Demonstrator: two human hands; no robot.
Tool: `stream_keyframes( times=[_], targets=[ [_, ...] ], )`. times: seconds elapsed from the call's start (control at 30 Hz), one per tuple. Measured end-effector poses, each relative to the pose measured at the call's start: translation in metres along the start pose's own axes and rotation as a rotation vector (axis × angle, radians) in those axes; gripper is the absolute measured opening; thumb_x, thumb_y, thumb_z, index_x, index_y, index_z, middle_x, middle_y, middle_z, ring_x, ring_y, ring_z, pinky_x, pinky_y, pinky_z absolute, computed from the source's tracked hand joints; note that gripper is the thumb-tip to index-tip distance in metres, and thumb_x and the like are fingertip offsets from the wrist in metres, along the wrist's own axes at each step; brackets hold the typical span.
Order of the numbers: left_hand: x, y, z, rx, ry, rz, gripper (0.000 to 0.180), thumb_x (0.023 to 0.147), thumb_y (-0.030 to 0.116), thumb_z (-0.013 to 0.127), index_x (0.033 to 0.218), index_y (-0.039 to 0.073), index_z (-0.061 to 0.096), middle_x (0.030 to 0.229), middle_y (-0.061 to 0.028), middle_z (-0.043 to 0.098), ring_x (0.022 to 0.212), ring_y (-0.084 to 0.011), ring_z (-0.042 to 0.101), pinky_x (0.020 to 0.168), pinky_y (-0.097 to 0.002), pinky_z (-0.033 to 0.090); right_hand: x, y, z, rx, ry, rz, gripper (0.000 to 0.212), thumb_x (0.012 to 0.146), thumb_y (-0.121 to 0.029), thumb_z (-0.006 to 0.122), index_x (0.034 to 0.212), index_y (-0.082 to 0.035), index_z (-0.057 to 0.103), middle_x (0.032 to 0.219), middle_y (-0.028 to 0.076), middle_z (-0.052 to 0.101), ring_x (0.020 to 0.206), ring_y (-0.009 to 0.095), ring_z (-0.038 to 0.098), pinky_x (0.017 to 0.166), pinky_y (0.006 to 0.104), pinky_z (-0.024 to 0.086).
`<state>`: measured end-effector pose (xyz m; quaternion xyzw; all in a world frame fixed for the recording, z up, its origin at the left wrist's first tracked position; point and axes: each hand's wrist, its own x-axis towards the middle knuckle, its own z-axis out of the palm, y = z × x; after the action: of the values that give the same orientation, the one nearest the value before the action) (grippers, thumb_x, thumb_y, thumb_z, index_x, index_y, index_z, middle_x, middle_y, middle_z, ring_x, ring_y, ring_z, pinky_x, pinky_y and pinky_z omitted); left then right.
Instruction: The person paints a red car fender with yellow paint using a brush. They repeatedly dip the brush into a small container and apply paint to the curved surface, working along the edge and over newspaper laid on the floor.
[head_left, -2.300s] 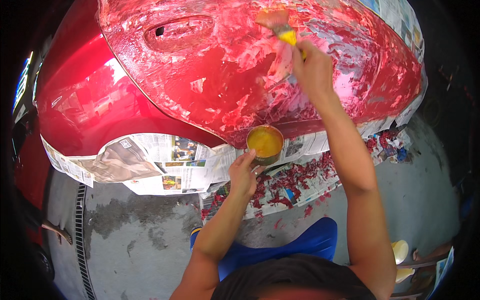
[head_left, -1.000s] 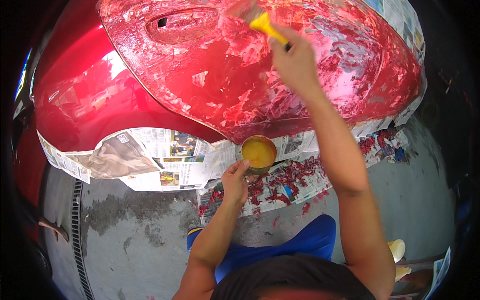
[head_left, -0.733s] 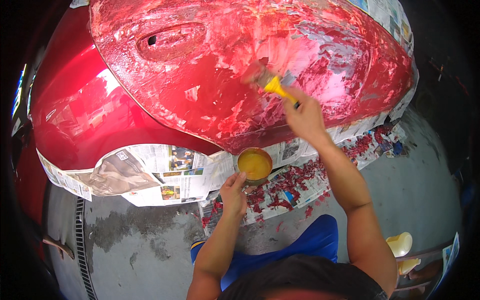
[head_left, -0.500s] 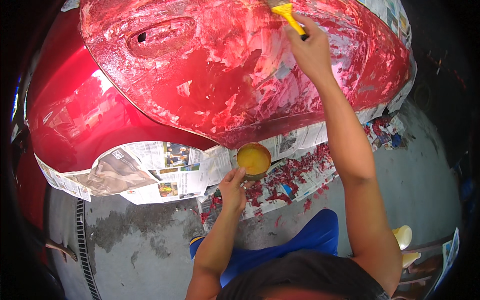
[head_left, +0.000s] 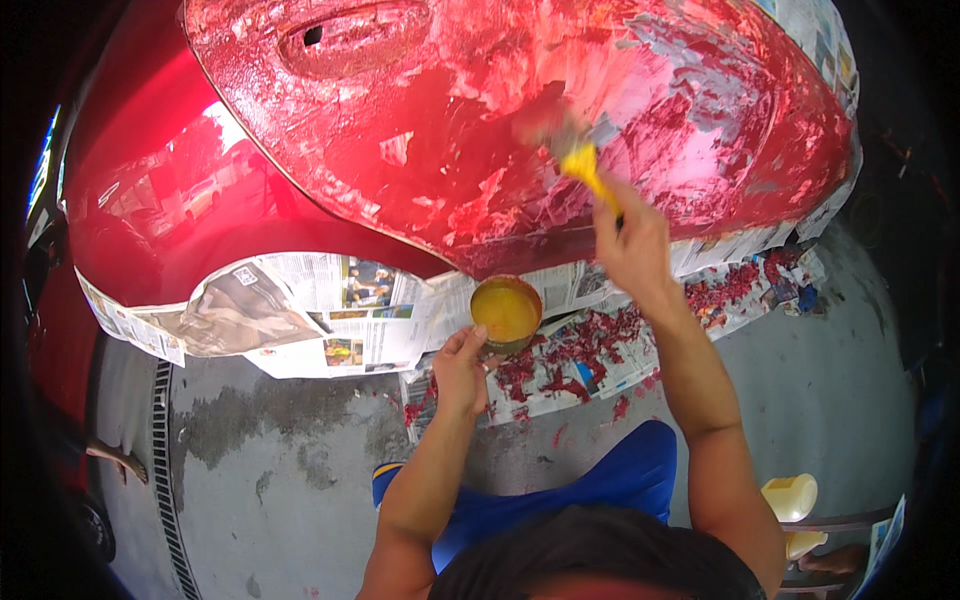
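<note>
My right hand (head_left: 634,242) grips a paintbrush (head_left: 582,166) by its yellow handle. The bristles, blurred by motion, are at the middle of a red car door (head_left: 450,170). Its paint is wrinkled and peeling, with pink and grey patches, mostly on the right. Low in front of the door, my left hand (head_left: 462,370) holds a small round tin (head_left: 507,346) by its near side. Yellowish liquid shows inside the tin. Part of the left fingers is hidden behind the tin.
Newspaper (head_left: 385,330) masks the car's lower edge and wheel area. Red paint scraps lie on paper sheets (head_left: 545,400) on the grey floor. A floor drain grate (head_left: 162,450) runs at left, near another person's foot (head_left: 125,462). A pale yellow container (head_left: 790,497) stands lower right.
My right hand has brought the brush down from the upper part of the door to its middle. The tin stays in my left hand. The view has shifted slightly.
</note>
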<state>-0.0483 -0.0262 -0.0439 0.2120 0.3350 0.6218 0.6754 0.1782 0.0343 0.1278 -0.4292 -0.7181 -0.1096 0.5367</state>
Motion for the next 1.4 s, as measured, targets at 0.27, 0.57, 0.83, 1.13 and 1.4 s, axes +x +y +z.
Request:
stream_keyframes(
  times=[0.27,0.57,0.83,1.13,1.4],
  targets=[
    [-0.002,0.005,0.002,-0.010,0.005,0.036,0.034,0.090,0.021,0.075,0.113,0.000,0.060,0.105,-0.0081,0.066,0.095,-0.0193,0.063,0.078,-0.0396,0.052,0.047,-0.038,0.052,-0.006,0.019,-0.063,0.036,0.097,-0.019,0.054,0.128,-0.002,0.059,0.095,0.023,0.067,0.079,0.042,0.067,0.070,0.0503,0.054],
    [0.004,0.008,-0.005,0.017,0.033,0.060,0.033,0.093,0.025,0.072,0.111,0.000,0.063,0.108,-0.0109,0.068,0.099,-0.0242,0.063,0.082,-0.0427,0.054,-0.027,-0.018,0.024,0.004,-0.097,0.110,0.037,0.096,-0.016,0.055,0.131,-0.002,0.058,0.097,0.024,0.068,0.083,0.042,0.068,0.073,0.0495,0.055],
    [0.009,0.003,-0.004,-0.007,0.023,0.009,0.032,0.090,0.022,0.075,0.110,0.002,0.060,0.104,-0.0076,0.066,0.095,-0.0208,0.063,0.081,-0.0439,0.051,-0.017,0.018,0.055,-0.012,0.047,0.130,0.036,0.097,-0.012,0.057,0.132,-0.004,0.058,0.107,0.024,0.068,0.088,0.040,0.068,0.074,0.0417,0.054],
    [0.013,0.001,-0.012,0.025,0.039,0.035,0.032,0.089,0.019,0.075,0.110,-0.001,0.061,0.102,-0.0087,0.065,0.094,-0.0196,0.062,0.077,-0.0395,0.052,-0.101,0.024,-0.013,0.016,-0.205,0.543,0.032,0.088,-0.014,0.070,0.118,-0.002,0.065,0.082,0.017,0.071,0.065,0.023,0.065,0.064,0.0362,0.051],
    [0.019,-0.013,-0.005,0.041,0.079,0.027,0.035,0.087,0.016,0.078,0.110,-0.003,0.060,0.101,-0.0095,0.066,0.090,-0.0170,0.065,0.074,-0.0329,0.052,-0.056,-0.007,-0.057,0.124,-0.580,0.594,0.025,0.081,-0.009,0.074,0.104,0.002,0.072,0.076,0.010,0.069,0.064,0.012,0.061,0.061,0.0291,0.048]
  ],
)
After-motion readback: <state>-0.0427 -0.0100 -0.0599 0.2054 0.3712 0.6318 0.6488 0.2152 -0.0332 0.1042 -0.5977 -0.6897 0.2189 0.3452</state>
